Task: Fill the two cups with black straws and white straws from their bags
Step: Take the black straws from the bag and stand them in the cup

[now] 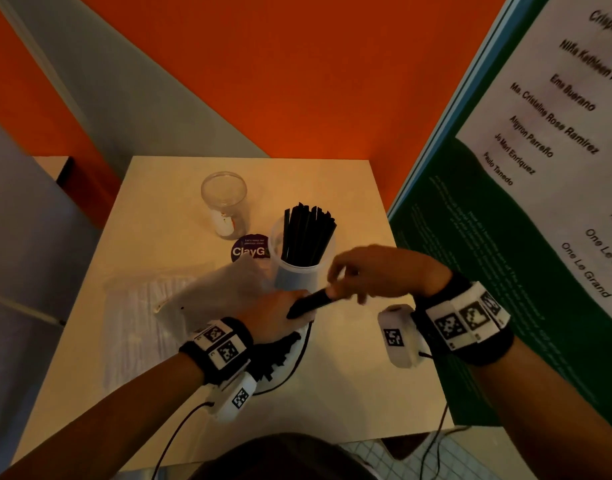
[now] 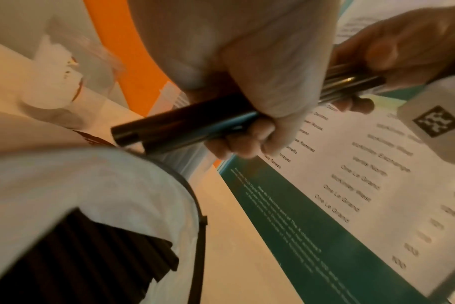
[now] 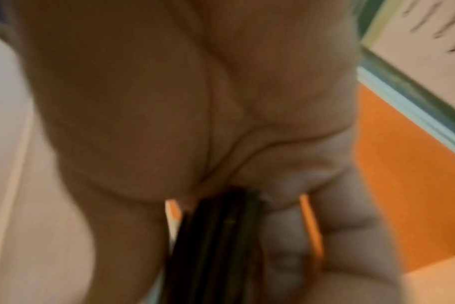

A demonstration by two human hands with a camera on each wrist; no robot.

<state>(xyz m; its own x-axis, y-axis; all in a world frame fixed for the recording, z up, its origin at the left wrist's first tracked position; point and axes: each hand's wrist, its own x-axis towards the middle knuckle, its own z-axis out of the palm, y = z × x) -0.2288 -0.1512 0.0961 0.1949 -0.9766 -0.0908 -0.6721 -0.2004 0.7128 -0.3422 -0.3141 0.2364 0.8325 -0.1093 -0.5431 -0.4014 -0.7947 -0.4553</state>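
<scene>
Both hands, left hand (image 1: pixel 275 315) and right hand (image 1: pixel 377 271), grip a bunch of black straws (image 1: pixel 309 303), seemingly over their bag (image 1: pixel 290 355).

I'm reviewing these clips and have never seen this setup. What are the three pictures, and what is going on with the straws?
No machine here: a person wears one camera on the head and one on each wrist. The head view looks down on a table. On it stand an empty clear cup and a cup full of black straws. The left hand grips a handful of black straws together with the bag. The right hand pinches their other end. A bag of white straws lies to the left.
</scene>
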